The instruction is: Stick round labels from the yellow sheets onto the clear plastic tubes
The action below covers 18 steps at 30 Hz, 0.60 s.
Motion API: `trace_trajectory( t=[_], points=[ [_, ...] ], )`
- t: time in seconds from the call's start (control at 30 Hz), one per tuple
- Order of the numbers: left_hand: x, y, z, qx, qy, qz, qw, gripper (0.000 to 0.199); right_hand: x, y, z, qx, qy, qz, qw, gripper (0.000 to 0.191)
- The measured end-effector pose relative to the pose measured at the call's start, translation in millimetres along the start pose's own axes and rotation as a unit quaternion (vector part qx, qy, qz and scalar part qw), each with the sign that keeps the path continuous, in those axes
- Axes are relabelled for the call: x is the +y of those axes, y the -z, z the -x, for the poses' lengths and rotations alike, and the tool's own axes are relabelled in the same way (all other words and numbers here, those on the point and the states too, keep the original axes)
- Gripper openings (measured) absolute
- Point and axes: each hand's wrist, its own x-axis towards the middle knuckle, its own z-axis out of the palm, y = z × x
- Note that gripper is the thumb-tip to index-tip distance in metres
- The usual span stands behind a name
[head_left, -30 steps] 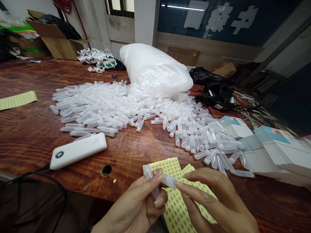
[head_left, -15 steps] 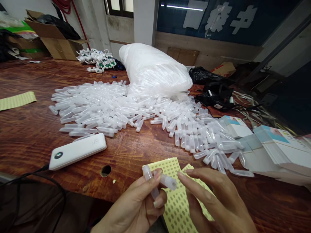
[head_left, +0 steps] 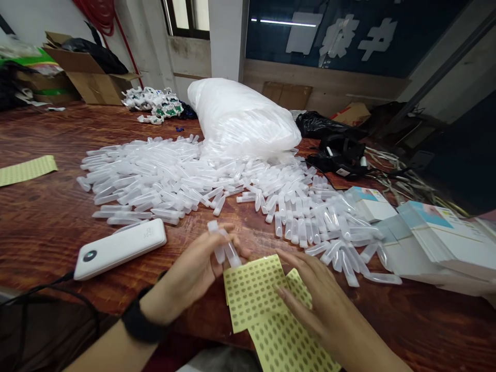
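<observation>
My left hand (head_left: 194, 268), with a black band at its wrist, is closed on two small translucent plastic tubes (head_left: 232, 254) just beyond the upper left corner of the yellow sticker sheets (head_left: 253, 292). The tubes lie at angles to each other between thumb and fingers. Rows of small dark oval stickers cover the sheets, which overlap at the table's front edge. My right hand (head_left: 323, 299) lies over their right side with fingers stretched out, holding nothing that I can see. A large heap of similar tubes (head_left: 155, 170) spreads out ahead of both hands.
A white power bank (head_left: 120, 248) with a cable sits at left. Behind the heap stands a big white plastic bag (head_left: 240, 119). Stacks of printed cards (head_left: 445, 232) are at right. Another yellow sheet (head_left: 27, 170) lies far left, and a cardboard box (head_left: 93, 88) stands behind.
My left hand has moved forward and left with the tubes, away from my right hand. My right hand has lowered toward the sheets. The view has shifted slightly.
</observation>
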Motion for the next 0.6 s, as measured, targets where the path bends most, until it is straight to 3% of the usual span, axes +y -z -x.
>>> trace_trajectory(
  t=[0.13,0.3,0.47,0.6],
  points=[
    [22.3,-4.5,-63.1,0.003,-0.081,-0.221,0.972,0.014,9.8,-5.9,-18.8,-0.026,-0.011,-0.028,0.999,0.056],
    [29.6,-35.7,-123.3,0.01,-0.102,-0.479,0.872,0.029,14.1,-8.7,-32.8,-0.04,-0.017,-0.043,0.998,0.059],
    [24.2,-46.6,-142.1,-0.017,-0.092,-0.606,0.79,0.029,16.0,-8.1,-34.4,-0.05,-0.023,-0.055,0.997,0.06],
    [20.8,-44.9,-146.0,-0.033,-0.105,-0.64,0.76,0.029,16.6,-7.5,-35.6,-0.06,-0.023,-0.064,0.996,0.058]
  ],
)
